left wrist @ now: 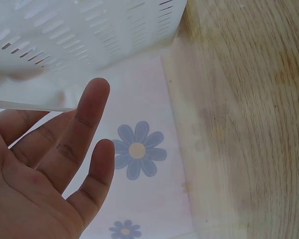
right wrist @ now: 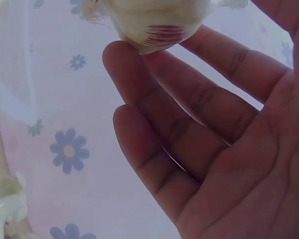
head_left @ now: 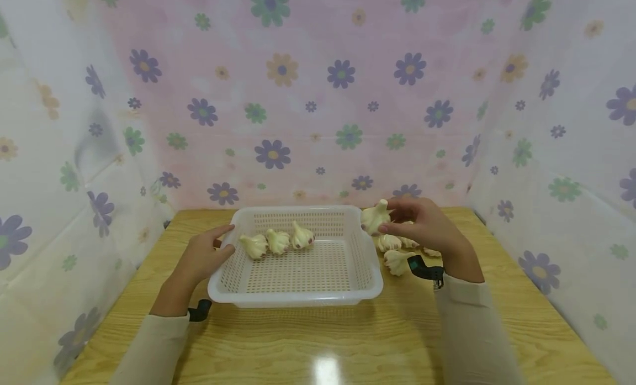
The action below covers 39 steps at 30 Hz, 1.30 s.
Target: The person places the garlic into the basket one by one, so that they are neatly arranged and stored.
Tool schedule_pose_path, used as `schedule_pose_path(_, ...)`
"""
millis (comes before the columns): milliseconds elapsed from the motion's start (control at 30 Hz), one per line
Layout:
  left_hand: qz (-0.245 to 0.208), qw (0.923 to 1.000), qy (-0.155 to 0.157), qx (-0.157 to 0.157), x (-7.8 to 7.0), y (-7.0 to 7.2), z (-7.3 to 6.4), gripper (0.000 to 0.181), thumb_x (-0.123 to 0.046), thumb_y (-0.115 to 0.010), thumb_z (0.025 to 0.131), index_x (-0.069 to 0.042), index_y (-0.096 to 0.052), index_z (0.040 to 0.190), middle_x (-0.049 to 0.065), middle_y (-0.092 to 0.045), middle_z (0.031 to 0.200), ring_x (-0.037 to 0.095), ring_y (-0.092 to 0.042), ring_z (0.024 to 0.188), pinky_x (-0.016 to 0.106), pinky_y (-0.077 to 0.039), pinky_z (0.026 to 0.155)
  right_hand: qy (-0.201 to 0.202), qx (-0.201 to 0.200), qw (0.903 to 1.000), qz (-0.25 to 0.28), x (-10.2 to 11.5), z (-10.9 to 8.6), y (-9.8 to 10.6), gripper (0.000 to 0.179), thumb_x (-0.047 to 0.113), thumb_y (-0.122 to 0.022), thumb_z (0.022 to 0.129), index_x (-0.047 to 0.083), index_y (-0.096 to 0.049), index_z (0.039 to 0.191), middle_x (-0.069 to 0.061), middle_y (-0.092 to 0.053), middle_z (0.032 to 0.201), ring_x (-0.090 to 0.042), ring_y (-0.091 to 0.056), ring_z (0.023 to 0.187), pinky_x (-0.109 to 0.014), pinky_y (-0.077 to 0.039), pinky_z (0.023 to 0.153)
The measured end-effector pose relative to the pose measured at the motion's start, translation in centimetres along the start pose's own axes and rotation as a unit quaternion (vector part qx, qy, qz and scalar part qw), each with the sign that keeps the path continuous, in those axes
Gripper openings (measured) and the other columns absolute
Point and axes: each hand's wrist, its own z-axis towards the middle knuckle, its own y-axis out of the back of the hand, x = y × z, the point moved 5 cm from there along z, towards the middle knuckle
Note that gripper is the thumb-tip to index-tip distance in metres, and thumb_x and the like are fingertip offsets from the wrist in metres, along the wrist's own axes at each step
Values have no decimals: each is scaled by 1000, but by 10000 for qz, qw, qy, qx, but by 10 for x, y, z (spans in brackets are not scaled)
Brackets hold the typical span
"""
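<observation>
The bench (head_left: 298, 346) is stretching wide before the white basket (head_left: 295, 295); the right grip (head_left: 424, 225) is pinching a garlic bulb (head_left: 375, 220), the left grip (head_left: 202, 256) apparently holding the basket's left edge (head_left: 221, 266).

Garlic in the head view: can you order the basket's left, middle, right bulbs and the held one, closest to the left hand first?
1. Left bulb, left in the basket
2. Middle bulb, just beside it
3. Right bulb, farther right
4. Held bulb, in the right hand
</observation>
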Motion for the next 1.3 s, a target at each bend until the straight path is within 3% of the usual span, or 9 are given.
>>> schedule_pose_path(500,4,9999,-149,-26,-4,3,2,62,-25,-59,97,-13,-48,156,29,-71,118,22,-74,76,34,-62,60,-259,-307,9932,1091,5,19,-16,35,18,-80,91,15,-73,125,-12,-75,113,-24,-76,95,-33,-63,79)
schedule_pose_path(633,-8,9999,-139,-9,-4,3,3,61,-25,-60,97,-14,-48,156,29,-70,120,21,-74,76,34,-62,60,-286,-249,9962,782,4,26,-19,41,23,-81,91,14,-71,130,-10,-74,119,-25,-75,101,-34,-63,84)
schedule_pose_path(833,-39,9999,-99,11,-4,2,2,62,-26,-60,97,-13,-47,156,30,-69,121,22,-74,79,34,-63,61,-746,-154,9971,-6,-2,40,-21,63,41,-82,89,12,-63,142,-7,-65,138,-26,-70,114,-46,-60,94)
schedule_pose_path(967,-10,10000,-79,-28,-4,2,1,62,-25,-60,97,-14,-48,156,29,-70,120,21,-74,77,34,-62,61,-1006,29,9949,-31,-9,54,-29,62,46,-82,87,15,-66,138,-6,-66,137,-27,-70,115,-50,-59,95)
schedule_pose_path(1133,-132,9999,-11,28,-4,1,-1,62,-24,-60,97,-14,-47,157,30,-69,120,21,-74,75,34,-62,60,-1473,383,9882,161,-15,68,-43,54,41,-85,85,14,-71,131,-9,-69,134,-29,-70,116,-52,-57,99)
schedule_pose_path(1300,-244,9996,94,86,-5,1,-2,62,-24,-60,97,-15,-47,157,31,-69,122,23,-75,78,36,-63,61,-1627,710,9840,-152,-19,79,-58,57,36,-84,86,9,-69,134,-14,-66,140,-33,-68,122,-55,-53,104)
